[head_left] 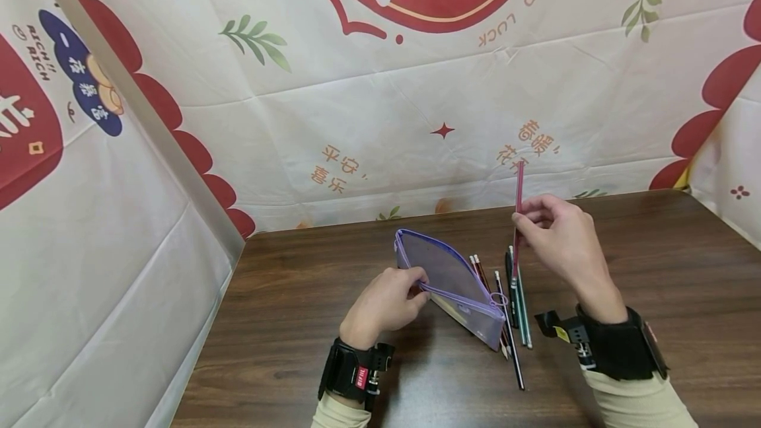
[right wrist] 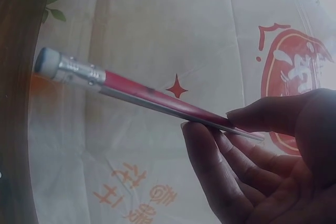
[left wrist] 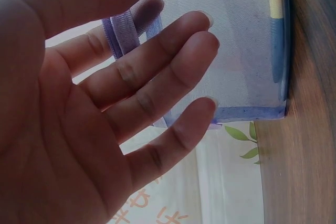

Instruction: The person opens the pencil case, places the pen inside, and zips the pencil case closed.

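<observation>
My left hand [head_left: 386,301] pinches the zippered edge of a purple mesh pencil case [head_left: 436,263] between thumb and forefinger. The case stands tilted on the table with its mouth spread. A yellow and dark blue item [left wrist: 276,30] shows through the mesh in the left wrist view. Higher and to the right, my right hand [head_left: 565,240] holds a red pencil [right wrist: 157,99] between thumb and fingers, nearly upright, its white eraser [right wrist: 48,62] end downward. Below that hand, several pencils lie beside the case, among them a black one [head_left: 510,339] and green ones [head_left: 524,312].
The wooden table [head_left: 267,349] runs back to a printed white cloth [head_left: 380,124] hanging behind it. Another cloth panel [head_left: 107,249] stands along the left side. A purple ring [head_left: 499,299] hangs at the case's right corner, near the loose pencils.
</observation>
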`<action>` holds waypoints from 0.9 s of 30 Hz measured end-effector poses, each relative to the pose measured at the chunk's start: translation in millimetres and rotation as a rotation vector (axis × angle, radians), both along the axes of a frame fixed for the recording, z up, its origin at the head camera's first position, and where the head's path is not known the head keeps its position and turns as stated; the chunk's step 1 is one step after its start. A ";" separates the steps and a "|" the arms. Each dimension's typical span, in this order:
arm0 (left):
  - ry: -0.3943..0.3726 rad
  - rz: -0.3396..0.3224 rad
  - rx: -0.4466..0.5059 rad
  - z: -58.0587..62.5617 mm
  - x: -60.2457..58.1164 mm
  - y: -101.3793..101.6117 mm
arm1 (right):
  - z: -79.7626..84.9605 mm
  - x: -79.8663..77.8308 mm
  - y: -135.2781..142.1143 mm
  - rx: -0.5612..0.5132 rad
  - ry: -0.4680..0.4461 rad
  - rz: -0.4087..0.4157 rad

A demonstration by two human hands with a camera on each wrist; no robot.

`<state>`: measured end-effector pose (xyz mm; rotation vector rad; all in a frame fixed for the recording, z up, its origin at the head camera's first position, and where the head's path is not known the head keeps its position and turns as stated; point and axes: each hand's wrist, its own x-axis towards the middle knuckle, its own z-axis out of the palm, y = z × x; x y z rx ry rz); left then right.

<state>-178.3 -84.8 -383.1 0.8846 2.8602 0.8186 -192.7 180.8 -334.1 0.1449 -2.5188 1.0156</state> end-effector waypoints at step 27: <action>0.007 0.001 -0.005 0.0 -0.5 -0.3 | 4.4 5.7 -5.7 -0.084 0.040 0.026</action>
